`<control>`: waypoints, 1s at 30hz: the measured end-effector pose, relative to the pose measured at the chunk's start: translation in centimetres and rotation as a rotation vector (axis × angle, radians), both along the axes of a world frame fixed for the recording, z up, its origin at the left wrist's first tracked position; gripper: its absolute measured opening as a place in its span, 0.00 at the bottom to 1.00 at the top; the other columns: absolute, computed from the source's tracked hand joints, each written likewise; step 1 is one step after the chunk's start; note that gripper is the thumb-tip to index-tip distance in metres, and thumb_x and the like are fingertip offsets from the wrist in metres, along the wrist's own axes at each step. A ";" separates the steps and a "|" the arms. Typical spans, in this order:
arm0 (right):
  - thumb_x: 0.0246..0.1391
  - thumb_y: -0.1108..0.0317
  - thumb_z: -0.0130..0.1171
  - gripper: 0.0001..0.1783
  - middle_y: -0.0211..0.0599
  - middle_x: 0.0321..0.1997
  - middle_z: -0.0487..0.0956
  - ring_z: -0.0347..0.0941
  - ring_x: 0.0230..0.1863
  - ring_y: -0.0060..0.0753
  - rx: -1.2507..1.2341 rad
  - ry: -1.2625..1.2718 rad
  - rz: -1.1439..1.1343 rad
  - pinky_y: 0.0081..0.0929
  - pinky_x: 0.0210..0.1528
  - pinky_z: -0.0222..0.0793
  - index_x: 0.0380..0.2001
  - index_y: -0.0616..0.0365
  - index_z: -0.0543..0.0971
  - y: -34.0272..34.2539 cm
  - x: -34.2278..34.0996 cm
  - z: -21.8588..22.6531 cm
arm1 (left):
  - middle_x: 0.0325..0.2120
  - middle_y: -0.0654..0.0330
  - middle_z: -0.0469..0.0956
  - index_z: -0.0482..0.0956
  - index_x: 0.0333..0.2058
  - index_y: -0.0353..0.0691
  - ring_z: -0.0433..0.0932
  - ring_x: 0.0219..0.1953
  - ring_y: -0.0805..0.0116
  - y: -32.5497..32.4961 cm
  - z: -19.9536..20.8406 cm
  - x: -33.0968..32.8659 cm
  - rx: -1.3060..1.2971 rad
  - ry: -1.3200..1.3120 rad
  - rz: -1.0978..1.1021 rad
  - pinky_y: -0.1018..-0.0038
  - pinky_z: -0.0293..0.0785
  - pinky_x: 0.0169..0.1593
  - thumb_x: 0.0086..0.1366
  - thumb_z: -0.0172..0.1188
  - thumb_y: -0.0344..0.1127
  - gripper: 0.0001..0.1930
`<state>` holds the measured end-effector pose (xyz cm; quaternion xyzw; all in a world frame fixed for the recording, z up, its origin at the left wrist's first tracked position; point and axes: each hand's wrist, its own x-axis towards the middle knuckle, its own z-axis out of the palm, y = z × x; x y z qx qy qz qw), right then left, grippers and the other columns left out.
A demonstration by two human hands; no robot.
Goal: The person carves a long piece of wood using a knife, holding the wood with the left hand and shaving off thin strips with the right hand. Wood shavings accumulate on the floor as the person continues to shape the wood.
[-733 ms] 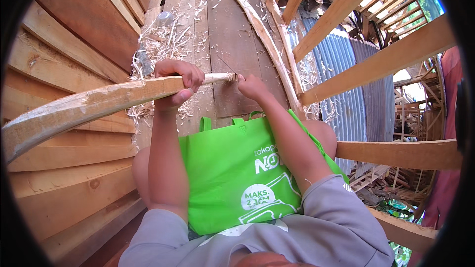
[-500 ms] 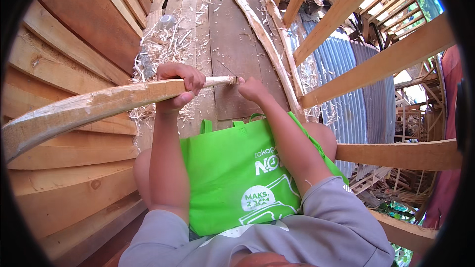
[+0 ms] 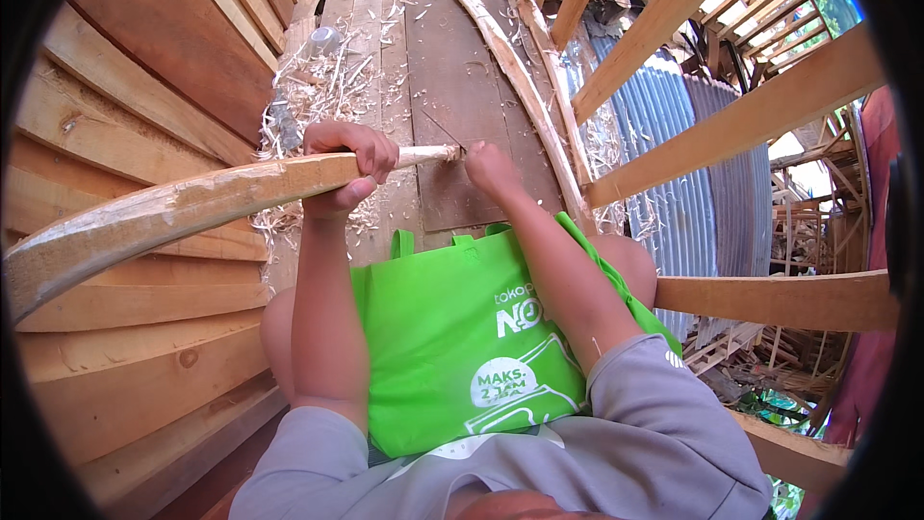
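Observation:
A long, pale wooden pole [image 3: 192,200] comes in from the left edge and narrows to a whittled tip beyond my left hand [image 3: 349,166]. That hand wraps over the pole just behind the thin part. By the tip, my right hand [image 3: 493,171] is closed in a fist around what looks like a knife [image 3: 443,129]. Only its thin dark blade shows, slanting up and left past the pole's end; the handle is hidden in my fingers. Across my lap lies a bright green cloth bag [image 3: 433,327], under both forearms.
Wood shavings [image 3: 332,87] litter the plank floor [image 3: 438,48], with a clear plastic cup [image 3: 323,41] among them. Two peeled poles [image 3: 515,72] lie along the right side. A board wall [image 3: 144,279] rises on the left; wooden rails [image 3: 731,125] and corrugated metal sheets [image 3: 664,154] are at right.
My right hand has shifted slightly right and away from me, so a small gap shows between it and the pole's tip. My left hand and the pole have stayed nearly still.

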<state>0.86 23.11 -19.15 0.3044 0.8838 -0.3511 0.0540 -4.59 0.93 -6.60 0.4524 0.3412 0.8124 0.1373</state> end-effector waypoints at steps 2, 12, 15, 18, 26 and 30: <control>0.64 0.53 0.33 0.32 0.65 0.50 0.77 0.73 0.54 0.66 0.028 -0.048 0.067 0.54 0.59 0.65 0.43 0.68 0.80 -0.3 -0.3 1.5 | 0.18 0.63 0.70 0.70 0.25 0.40 0.69 0.23 0.70 -0.9 -0.7 0.5 -0.053 0.002 0.036 0.70 0.68 0.34 0.49 0.66 0.33 0.12; 0.64 0.54 0.33 0.30 0.61 0.52 0.77 0.74 0.55 0.62 0.069 -0.128 0.102 0.52 0.59 0.66 0.47 0.66 0.80 -0.4 0.7 2.1 | 0.18 0.64 0.69 0.69 0.26 0.41 0.68 0.23 0.69 -0.7 -0.5 0.4 -0.087 0.030 0.016 0.68 0.67 0.35 0.50 0.67 0.36 0.13; 0.65 0.54 0.32 0.31 0.61 0.53 0.77 0.73 0.56 0.62 0.114 -0.190 0.146 0.51 0.60 0.66 0.46 0.66 0.80 -0.1 -0.5 3.4 | 0.18 0.61 0.72 0.70 0.22 0.38 0.70 0.21 0.71 -0.3 -0.4 0.1 0.008 -0.034 0.034 0.73 0.69 0.30 0.46 0.66 0.30 0.11; 0.65 0.54 0.32 0.30 0.62 0.52 0.77 0.73 0.56 0.63 0.092 -0.171 0.123 0.52 0.60 0.66 0.45 0.67 0.80 -0.5 0.0 3.7 | 0.18 0.61 0.72 0.70 0.22 0.38 0.70 0.21 0.71 -0.2 -0.1 0.3 -0.009 -0.011 0.045 0.73 0.69 0.30 0.47 0.67 0.30 0.11; 0.64 0.56 0.34 0.29 0.65 0.52 0.76 0.72 0.55 0.65 0.060 -0.144 0.143 0.53 0.59 0.65 0.45 0.67 0.79 1.3 1.1 -0.9 | 0.18 0.63 0.71 0.70 0.25 0.40 0.70 0.22 0.70 -0.8 -0.8 0.0 -0.045 0.021 -0.001 0.71 0.68 0.34 0.48 0.68 0.35 0.13; 0.64 0.57 0.35 0.27 0.61 0.52 0.77 0.73 0.55 0.63 0.056 -0.118 0.179 0.52 0.59 0.66 0.46 0.65 0.79 0.3 0.2 0.9 | 0.18 0.65 0.70 0.70 0.26 0.42 0.69 0.22 0.70 -1.0 -0.6 -0.4 -0.080 0.043 -0.055 0.70 0.69 0.36 0.47 0.68 0.36 0.14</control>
